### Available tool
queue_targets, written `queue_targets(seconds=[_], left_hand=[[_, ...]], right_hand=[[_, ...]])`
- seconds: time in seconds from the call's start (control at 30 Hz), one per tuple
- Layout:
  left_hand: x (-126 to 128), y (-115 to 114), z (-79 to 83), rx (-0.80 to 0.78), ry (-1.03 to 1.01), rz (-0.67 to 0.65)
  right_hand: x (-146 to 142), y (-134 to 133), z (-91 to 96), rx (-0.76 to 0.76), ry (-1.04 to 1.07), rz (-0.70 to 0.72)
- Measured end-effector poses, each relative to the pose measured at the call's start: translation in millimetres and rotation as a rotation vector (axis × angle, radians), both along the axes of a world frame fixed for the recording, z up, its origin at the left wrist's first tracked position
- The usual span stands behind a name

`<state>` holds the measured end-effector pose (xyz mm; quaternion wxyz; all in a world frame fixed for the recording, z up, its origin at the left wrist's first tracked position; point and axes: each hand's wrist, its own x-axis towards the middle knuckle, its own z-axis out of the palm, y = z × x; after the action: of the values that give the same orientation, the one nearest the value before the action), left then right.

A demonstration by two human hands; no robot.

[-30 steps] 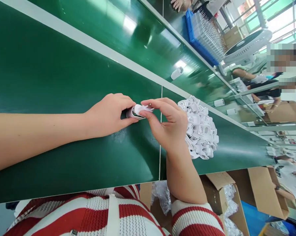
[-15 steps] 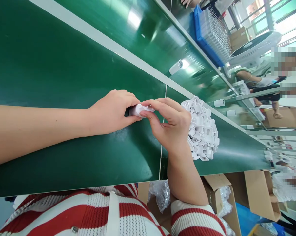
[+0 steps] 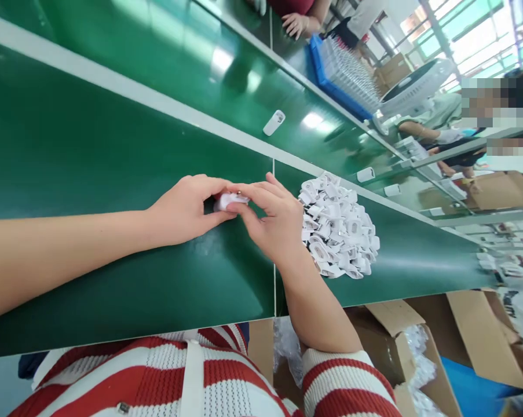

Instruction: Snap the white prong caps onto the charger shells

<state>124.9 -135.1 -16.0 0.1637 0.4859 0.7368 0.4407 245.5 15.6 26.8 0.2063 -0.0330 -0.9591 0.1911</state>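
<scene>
Between my two hands, above the green bench [image 3: 91, 162], is a small white plastic housing [image 3: 223, 201], mostly covered by fingers. My left hand [image 3: 189, 208] grips it from the left, thumb and fingers closed round its sides. On its right end my right hand [image 3: 272, 217] pinches a small white plastic part [image 3: 240, 198] against the housing; a tiny metallic spot shows there. A heap of similar white plastic parts [image 3: 339, 226] lies just right of my right hand.
Beyond a pale rail, white housings [image 3: 274, 123] lie spaced along a shiny green belt [image 3: 226, 98]. A blue tray [image 3: 331, 81] with clear upright pieces and a white fan [image 3: 421, 81] stand behind it. Open cardboard boxes [image 3: 391, 330] sit below the bench. Co-workers are across and to the right.
The view has shifted, so the heap and belt appear further left. The right hand has pushed closer to the left, and less of the white housing shows between the fingers.
</scene>
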Motion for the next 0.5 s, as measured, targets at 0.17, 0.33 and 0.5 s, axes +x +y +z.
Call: queue_targets(seconds=[0.17,0.33,0.5], left_hand=[[-15.0,4.4,12.1,-0.044,-0.075,0.073],[-98.6,30.4,25.2,-0.008,0.133,0.4],[-193.3,46.0,25.1,-0.183,0.219,0.601]], right_hand=[[2.4,44.5,-0.1,-0.207,-0.123,-0.105],[11.7,98.5,-12.1,0.217,-0.376,-0.641],[12.9,103.5,-17.3,0.241,-0.415,-0.617]])
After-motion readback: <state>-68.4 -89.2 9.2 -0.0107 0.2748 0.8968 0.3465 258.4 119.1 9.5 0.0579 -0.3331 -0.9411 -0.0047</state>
